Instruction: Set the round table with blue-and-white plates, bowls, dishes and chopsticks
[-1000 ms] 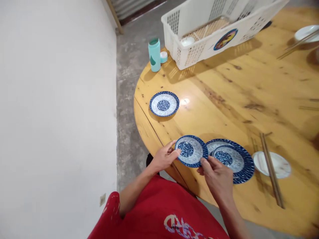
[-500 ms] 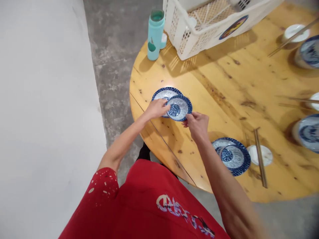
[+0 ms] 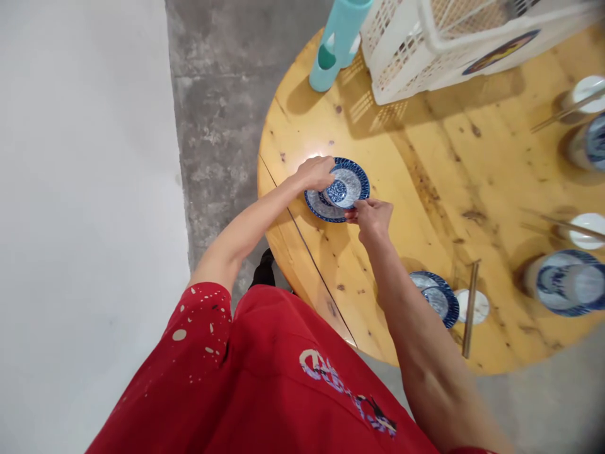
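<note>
A blue-and-white patterned bowl (image 3: 348, 186) sits over a matching plate (image 3: 333, 213) near the rounded left end of the wooden table. My left hand (image 3: 317, 172) is closed at the bowl's upper-left side, its fingertips partly hidden. At the lower right, my right hand (image 3: 373, 215) pinches the bowl's rim between thumb and fingers. Whether the bowl's base touches the plate, I cannot tell. Closest to my right forearm is another blue-and-white bowl (image 3: 435, 301) on a plate, partly covered by that arm.
Chopsticks (image 3: 471, 309) lie across a small white dish (image 3: 480, 307). Farther right stand more blue-and-white bowls (image 3: 564, 280) and white dishes (image 3: 587, 231) with chopsticks. A turquoise bottle (image 3: 331, 53) and a white plastic crate (image 3: 411, 69) occupy the far side of the wooden table (image 3: 401, 246).
The bowl has moved from the plate's right edge to more squarely over it, both hands still on it. My left hand has shifted up along its side. The camera view has shifted.
</note>
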`<state>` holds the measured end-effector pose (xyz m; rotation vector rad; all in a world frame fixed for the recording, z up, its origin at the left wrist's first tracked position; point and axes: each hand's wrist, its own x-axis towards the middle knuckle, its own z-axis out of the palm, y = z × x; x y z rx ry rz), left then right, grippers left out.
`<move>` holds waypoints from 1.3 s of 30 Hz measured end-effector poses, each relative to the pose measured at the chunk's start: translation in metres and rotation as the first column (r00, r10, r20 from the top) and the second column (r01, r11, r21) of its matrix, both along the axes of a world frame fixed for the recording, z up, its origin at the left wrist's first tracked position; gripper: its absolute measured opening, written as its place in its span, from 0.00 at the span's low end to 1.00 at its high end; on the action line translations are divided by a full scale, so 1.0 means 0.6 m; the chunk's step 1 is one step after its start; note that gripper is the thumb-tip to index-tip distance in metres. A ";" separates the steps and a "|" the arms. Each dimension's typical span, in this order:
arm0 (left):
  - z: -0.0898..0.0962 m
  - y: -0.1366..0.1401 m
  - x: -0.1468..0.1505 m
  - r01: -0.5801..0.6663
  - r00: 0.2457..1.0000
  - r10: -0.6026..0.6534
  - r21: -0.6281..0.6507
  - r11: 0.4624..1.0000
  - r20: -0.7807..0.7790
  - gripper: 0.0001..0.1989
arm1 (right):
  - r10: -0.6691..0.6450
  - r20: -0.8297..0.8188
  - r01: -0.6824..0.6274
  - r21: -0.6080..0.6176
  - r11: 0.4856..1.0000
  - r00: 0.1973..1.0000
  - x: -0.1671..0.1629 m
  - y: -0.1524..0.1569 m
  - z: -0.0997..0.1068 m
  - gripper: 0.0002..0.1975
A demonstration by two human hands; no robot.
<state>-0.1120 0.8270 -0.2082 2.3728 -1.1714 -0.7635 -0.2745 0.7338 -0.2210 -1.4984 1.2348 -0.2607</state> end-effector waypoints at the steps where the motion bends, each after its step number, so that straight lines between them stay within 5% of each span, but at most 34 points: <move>1: 0.000 0.001 0.001 -0.002 1.000 0.002 -0.002 1.000 -0.004 0.19 | 0.004 -0.001 -0.004 0.000 1.000 1.000 0.001 0.001 0.000 0.13; 39: -0.006 0.006 0.002 -0.012 1.000 0.012 0.013 1.000 -0.010 0.18 | 0.010 -0.067 -0.012 -0.032 0.999 0.998 0.004 0.015 0.004 0.14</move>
